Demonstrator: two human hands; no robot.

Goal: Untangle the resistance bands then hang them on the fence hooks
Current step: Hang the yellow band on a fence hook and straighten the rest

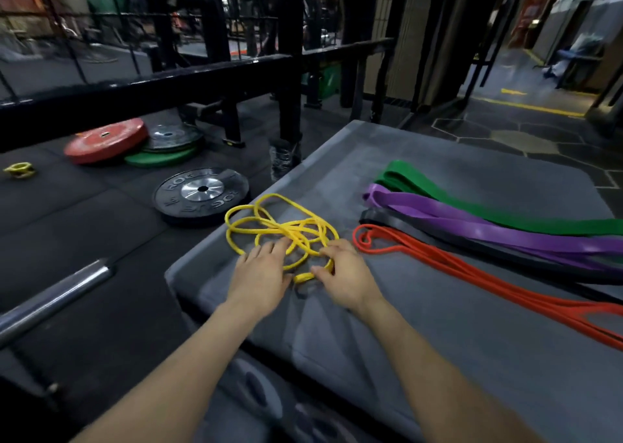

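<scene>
Both hands are in the yellow band (279, 230) tangle at the surface's (438, 324) ten o'clock corner: left hand (261, 279) flat on it, grip slack; right hand (340, 274) pinching a strand. Orange band (472, 274), black band (438, 237), purple band (472, 220) and green band (472, 206) lie straight at two o'clock. Nothing looks hung yet.

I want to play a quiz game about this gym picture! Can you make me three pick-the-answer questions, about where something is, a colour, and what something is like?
1. Where is the yellow band?
A. on the grey mat
B. on the fence
C. on a weight plate

2. Which colour band lies closest to the right hand?
A. green
B. purple
C. orange

3. What is the yellow band like?
A. straight
B. tangled
C. hanging

Answers: 1 A, it sits on the grey mat. 2 C, the orange band is nearest. 3 B, its loops cross in a heap.
</scene>
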